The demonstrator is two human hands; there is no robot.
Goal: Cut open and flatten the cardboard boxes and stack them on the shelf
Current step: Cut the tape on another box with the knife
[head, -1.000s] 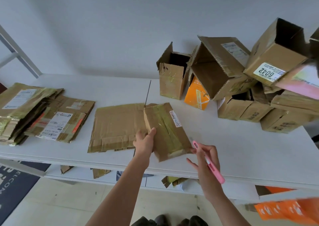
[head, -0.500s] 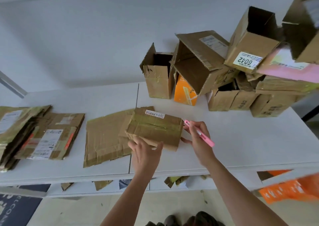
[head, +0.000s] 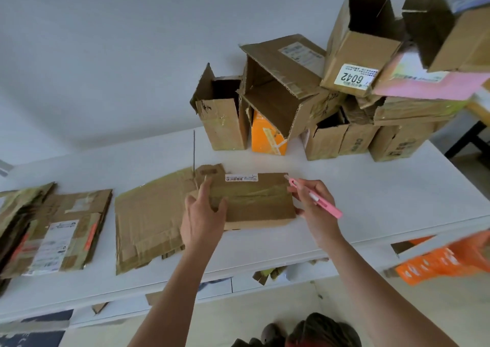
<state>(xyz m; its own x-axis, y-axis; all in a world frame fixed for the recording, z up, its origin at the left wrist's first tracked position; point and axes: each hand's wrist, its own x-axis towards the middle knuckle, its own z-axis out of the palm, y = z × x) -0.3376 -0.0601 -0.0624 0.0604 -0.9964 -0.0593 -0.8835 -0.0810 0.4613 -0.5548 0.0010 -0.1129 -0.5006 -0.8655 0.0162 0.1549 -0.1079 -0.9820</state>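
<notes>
Brown taped cardboard box [head: 254, 201], closed and bearing a small white label on its far edge, lies near the front of the white shelf top [head: 371, 193], its left end overlapping a flattened brown cardboard sheet [head: 151, 214]. What it holds cannot be seen. The left hand [head: 202, 214] grips the box's near-left corner, thumb on the top face and fingers curled at the edge. The right hand [head: 313, 206] sits just beside the box's right end, pinching a slim pink utility knife [head: 315, 198] whose tip meets the far-right corner. Far right, a heap of open brown cardboard boxes [head: 352, 87] shows dark, seemingly bare interiors; an orange carton [head: 266, 137] stands tucked under one of them. At far left lie stacks of flattened labelled cardboard [head: 61, 232].
</notes>
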